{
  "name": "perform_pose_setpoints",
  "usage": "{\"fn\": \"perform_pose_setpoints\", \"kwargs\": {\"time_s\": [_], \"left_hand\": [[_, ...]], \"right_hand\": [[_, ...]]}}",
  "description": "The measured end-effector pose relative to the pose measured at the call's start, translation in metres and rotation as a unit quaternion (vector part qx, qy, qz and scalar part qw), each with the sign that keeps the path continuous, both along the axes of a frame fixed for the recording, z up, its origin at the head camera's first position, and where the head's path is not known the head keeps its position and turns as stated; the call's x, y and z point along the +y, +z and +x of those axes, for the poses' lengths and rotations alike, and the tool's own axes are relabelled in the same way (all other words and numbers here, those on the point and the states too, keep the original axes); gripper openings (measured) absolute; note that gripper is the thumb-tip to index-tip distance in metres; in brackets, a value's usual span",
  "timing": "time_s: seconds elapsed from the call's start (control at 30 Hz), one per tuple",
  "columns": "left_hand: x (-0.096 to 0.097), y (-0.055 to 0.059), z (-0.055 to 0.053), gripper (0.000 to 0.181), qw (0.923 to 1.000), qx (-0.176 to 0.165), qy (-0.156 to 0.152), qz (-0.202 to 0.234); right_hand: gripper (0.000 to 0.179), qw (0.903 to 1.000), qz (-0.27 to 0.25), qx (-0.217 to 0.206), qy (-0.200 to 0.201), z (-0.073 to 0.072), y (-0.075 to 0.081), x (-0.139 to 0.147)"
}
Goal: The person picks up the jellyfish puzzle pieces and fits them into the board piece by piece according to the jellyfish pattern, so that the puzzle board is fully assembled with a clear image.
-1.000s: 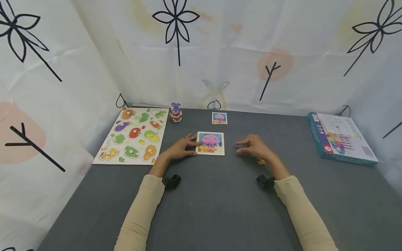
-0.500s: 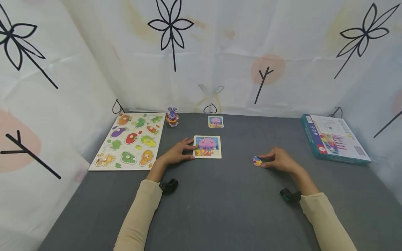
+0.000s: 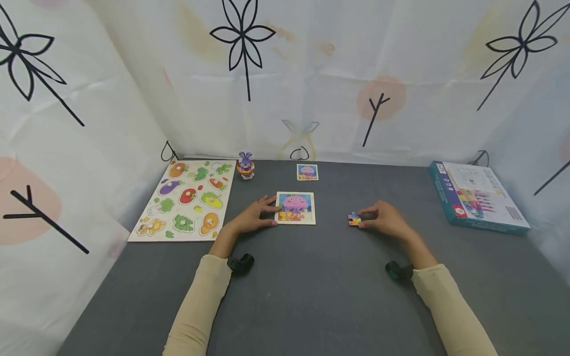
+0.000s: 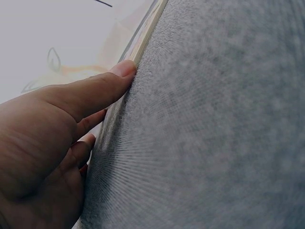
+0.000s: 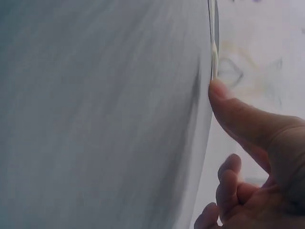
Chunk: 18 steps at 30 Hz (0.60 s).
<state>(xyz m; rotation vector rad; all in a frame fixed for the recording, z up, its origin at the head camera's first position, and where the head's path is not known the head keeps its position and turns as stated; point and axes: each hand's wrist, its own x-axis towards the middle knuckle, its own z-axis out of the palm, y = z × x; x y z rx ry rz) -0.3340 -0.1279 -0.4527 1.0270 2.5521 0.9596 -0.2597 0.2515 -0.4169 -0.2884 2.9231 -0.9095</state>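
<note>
A small square jigsaw puzzle in a pale frame lies on the table, showing a pink octopus-like creature on blue and yellow. A pale patch shows at the picture's lower right. My left hand rests at its left side, fingers extended onto the frame; in the left wrist view the thumb touches a pale board edge. To the right of the puzzle, my right hand pinches a colourful jigsaw piece between thumb and fingers, low over the table. The right wrist view shows the right thumb extended, other fingers curled.
A vegetable picture board lies at the left, with a purple rabbit figurine beside its far corner. Behind the puzzle is a small octopus picture card. A teal-sided box lies at the right. White printed curtains surround the grey table.
My right hand moved right, picked up a jigsaw piece from the table, then came back left with it towards the puzzle. My left hand stays at the puzzle's left side.
</note>
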Motion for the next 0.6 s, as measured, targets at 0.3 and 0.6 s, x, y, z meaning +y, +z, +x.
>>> {"fn": "perform_pose_setpoints", "kwargs": {"time_s": [0.3,0.6], "left_hand": [[0.0,0.004,-0.001,0.052,1.0,0.007,-0.001,-0.002],[0.006,0.01,-0.005,0.053,0.9998,0.016,-0.007,-0.012]], "right_hand": [[0.031,0.9989,-0.021,0.012,0.04,-0.028,0.013,-0.082],[0.03,0.9966,-0.023,0.032,0.072,-0.044,0.006,-0.103]]}}
